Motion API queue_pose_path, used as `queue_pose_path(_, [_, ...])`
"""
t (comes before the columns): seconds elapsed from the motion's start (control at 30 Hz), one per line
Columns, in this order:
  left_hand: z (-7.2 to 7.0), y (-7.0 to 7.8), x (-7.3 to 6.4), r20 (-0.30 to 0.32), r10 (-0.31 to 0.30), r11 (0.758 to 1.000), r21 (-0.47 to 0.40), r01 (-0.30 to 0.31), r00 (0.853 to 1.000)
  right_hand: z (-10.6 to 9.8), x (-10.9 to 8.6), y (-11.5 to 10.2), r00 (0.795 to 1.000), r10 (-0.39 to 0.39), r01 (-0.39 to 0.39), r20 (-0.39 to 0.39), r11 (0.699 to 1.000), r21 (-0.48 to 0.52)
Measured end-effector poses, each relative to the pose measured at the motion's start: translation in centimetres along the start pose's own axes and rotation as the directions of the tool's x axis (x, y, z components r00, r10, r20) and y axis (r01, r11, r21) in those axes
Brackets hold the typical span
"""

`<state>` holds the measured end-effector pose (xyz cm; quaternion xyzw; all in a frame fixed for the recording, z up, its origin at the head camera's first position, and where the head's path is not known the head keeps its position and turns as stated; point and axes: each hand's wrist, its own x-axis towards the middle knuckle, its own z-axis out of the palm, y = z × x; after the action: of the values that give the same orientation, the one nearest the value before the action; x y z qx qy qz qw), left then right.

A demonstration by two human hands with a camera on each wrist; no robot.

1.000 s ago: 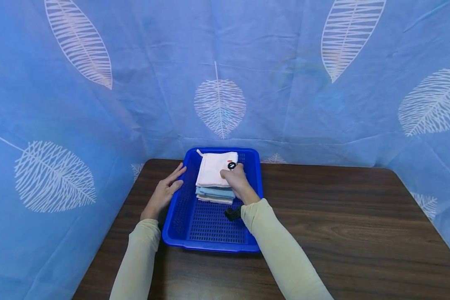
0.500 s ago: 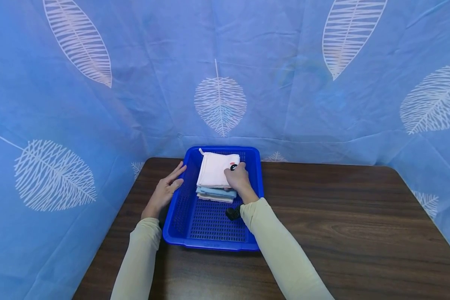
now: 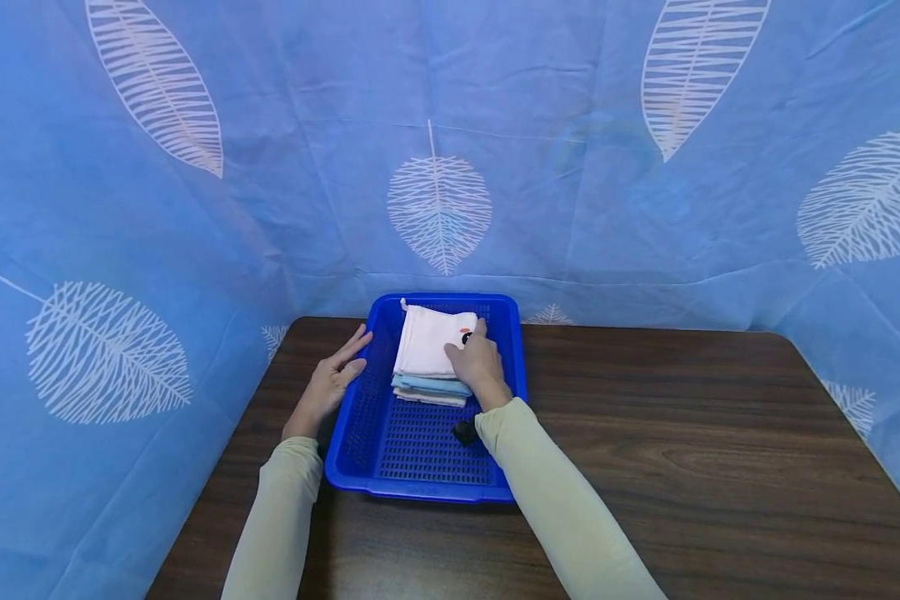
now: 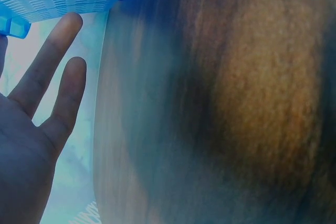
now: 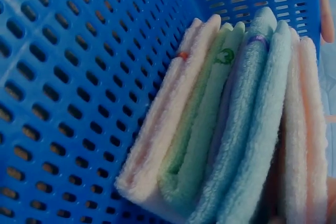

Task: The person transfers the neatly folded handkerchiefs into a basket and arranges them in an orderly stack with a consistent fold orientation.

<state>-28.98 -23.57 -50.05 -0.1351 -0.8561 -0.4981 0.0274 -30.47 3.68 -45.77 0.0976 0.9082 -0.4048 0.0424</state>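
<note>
Inside a blue plastic basket [image 3: 423, 492] lies a stack of folded small towels. A pale pink towel [image 3: 427, 337] with a black-and-orange embroidered motif is on top. My right hand [image 3: 478, 365] grips this towel's right edge, thumb on its upper face. In the right wrist view a sliver of that hand shows beside the pale towel [image 5: 310, 129]. Under it are a light blue towel [image 5: 252, 124], a green towel [image 5: 202, 114] and another pinkish towel [image 5: 168, 114]. My left hand [image 3: 328, 385] rests its spread fingers against the basket's left rim.
The basket stands on a dark wood-grain table [image 3: 682, 450], close to its back edge. A blue curtain [image 3: 540, 167] with white leaf prints hangs behind and along the left. A small black wrist camera [image 3: 463, 432] sits under the right sleeve, over the basket floor.
The top pale towel has shifted slightly to the right, and my right hand has moved and turned a little with it. My left hand and the basket stay put.
</note>
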Motion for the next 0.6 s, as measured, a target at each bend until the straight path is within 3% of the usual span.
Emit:
queue_pose_path(0.13, [0.06,-0.05,0.09,0.001,-0.001,1.000,0.002,0.001,1.000,0.07,0.13,0.11,1.000,0.014,-0.013,0.016,0.998,-0.056])
queue_pose_path(0.33, [-0.01,0.09,0.26,0.008,-0.001,1.000,0.001,0.001,1.000,0.12,0.27,-0.11,0.998,0.060,-0.060,0.016,0.997,-0.046])
queue_pose_path(0.6, [-0.23,0.50,-0.07,0.027,-0.035,0.996,0.086,0.033,0.999,0.10,0.27,-0.12,0.999,0.001,-0.003,-0.049,0.999,-0.042])
